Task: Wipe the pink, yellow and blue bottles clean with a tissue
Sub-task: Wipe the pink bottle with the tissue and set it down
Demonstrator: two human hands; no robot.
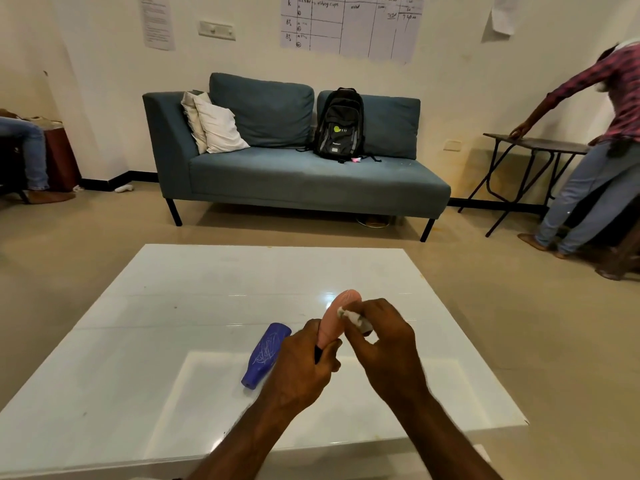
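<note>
My left hand (304,362) grips the neck end of the pink bottle (337,317), holding it tilted above the white table (173,375) with its base pointing away from me. My right hand (384,337) pinches a small crumpled tissue (349,315) and presses it against the bottle's side. The blue bottle (265,355) lies on its side on the table just left of my left hand, with pale scribble marks on it. No yellow bottle is in view.
Beyond the table stands a blue sofa (294,174) with cushions and a black backpack (341,124). A person (599,150) leans on a small dark table (540,145) at the right. Another person's legs (31,150) show at the far left.
</note>
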